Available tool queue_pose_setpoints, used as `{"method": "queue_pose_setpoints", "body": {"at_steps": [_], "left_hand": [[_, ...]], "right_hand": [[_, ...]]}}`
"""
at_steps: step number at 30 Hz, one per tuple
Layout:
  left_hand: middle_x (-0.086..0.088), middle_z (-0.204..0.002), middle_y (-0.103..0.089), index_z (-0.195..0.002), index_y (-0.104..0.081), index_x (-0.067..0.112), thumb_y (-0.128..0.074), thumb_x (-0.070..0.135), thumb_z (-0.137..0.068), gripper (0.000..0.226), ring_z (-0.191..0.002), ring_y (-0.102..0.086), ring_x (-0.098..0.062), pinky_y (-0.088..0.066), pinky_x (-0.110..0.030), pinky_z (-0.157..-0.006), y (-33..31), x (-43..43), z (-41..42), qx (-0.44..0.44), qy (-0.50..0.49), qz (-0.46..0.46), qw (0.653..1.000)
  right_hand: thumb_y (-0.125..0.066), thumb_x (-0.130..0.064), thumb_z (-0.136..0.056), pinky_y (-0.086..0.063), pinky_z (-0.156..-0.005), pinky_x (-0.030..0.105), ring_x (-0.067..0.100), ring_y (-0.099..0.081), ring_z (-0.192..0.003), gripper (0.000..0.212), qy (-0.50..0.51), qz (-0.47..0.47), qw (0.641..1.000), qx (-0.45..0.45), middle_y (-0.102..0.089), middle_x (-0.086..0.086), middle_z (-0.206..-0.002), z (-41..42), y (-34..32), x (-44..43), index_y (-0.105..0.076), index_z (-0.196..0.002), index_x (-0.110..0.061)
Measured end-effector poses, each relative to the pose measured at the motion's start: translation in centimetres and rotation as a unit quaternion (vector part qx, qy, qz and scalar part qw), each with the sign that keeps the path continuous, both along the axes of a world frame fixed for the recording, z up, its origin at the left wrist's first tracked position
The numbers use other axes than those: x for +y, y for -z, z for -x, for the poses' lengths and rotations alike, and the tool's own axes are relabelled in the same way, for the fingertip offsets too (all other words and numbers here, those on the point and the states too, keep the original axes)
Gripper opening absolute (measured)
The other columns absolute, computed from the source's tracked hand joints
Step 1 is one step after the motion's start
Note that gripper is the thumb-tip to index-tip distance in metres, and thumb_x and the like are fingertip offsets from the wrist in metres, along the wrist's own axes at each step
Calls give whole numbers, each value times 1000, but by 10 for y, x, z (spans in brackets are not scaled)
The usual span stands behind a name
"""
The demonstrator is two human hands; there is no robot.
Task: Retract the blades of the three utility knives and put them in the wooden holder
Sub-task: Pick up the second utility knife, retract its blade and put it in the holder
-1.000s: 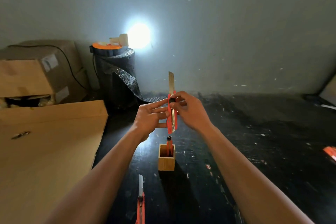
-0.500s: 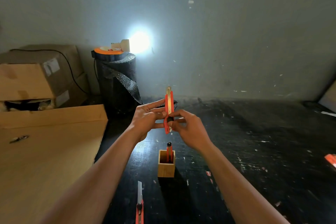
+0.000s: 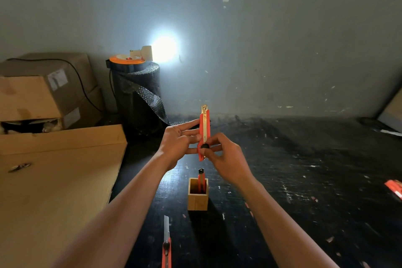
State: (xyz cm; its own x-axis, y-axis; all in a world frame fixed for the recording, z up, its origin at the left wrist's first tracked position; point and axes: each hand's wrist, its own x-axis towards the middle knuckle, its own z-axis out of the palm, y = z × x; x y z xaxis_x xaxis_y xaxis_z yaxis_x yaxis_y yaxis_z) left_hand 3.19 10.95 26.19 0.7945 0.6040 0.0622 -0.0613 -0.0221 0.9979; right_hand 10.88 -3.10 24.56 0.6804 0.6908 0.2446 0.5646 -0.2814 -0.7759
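I hold an orange utility knife (image 3: 205, 127) upright in the air above the table, its blade drawn in so only the metal tip shows at the top. My left hand (image 3: 176, 143) grips its body from the left. My right hand (image 3: 226, 156) holds its lower end, thumb on the black slider. Below stands the small wooden holder (image 3: 197, 199) with a second orange knife (image 3: 201, 180) upright inside. A third orange knife (image 3: 166, 243) lies on the black table near the front edge, blade out and pointing away from me.
A large flat cardboard sheet (image 3: 54, 191) covers the left side, with stacked cardboard boxes (image 3: 43, 91) behind it. A black bubble-wrap roll (image 3: 137, 95) with an orange tape reel on top stands at the back. An orange object (image 3: 394, 188) lies at the right edge.
The long blade that stuck out of the held knife has slid back into the handle. My right hand has moved down along the knife with the slider.
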Motion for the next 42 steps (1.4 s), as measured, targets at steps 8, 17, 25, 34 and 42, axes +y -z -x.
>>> {"method": "queue_pose_setpoints", "body": {"at_steps": [8, 17, 25, 34, 42], "left_hand": [[4, -97, -79, -131, -68, 13, -67, -10, -91, 46, -77, -80, -10, -61, -28, -57, -1, 0, -1, -3, -1, 0, 1000], [1, -101, -79, -132, -68, 13, -68, -9, -91, 46, -78, -80, -11, -61, -27, -56, -1, 3, -2, -4, -4, 3, 1000], [1, -98, -80, -134, -66, 11, -64, -14, -91, 50, -82, -80, -17, -62, -30, -59, 1, 0, -3, -2, 3, 10, 1000], [5, -91, -81, -134, -66, 10, -64, -15, -90, 51, -81, -80, -15, -62, -28, -57, 3, 3, -1, 2, -3, 13, 1000], [4, -96, -81, -136, -64, 11, -61, -16, -92, 52, -84, -80, -17, -63, -31, -60, 18, 5, 2, 6, 9, 18, 1000]], "right_hand": [[-70, -29, -93, -56, -93, 36, 8, -62, -96, 20, 5, -8, 1000, -7, -70, -2, -118, -1, 2, 0, -59, -109, -27], [-67, -20, -96, -59, -95, 42, 14, -67, -105, 26, -19, -14, 1000, -3, -69, -2, -125, -4, 8, -1, -63, -121, -27], [-69, -29, -95, -59, -89, 36, 10, -64, -99, 24, -20, -27, 999, 23, -65, -11, -115, -7, 10, 1, -56, -115, -35], [-66, -19, -97, -53, -59, 10, 7, -64, -89, 21, -38, -21, 999, 23, -62, -14, -106, -12, 15, 6, -55, -105, -35], [-70, -30, -94, -53, -59, 11, 8, -64, -91, 22, -14, -36, 999, 36, -63, -14, -105, -14, 28, 11, -56, -111, -28]]}}
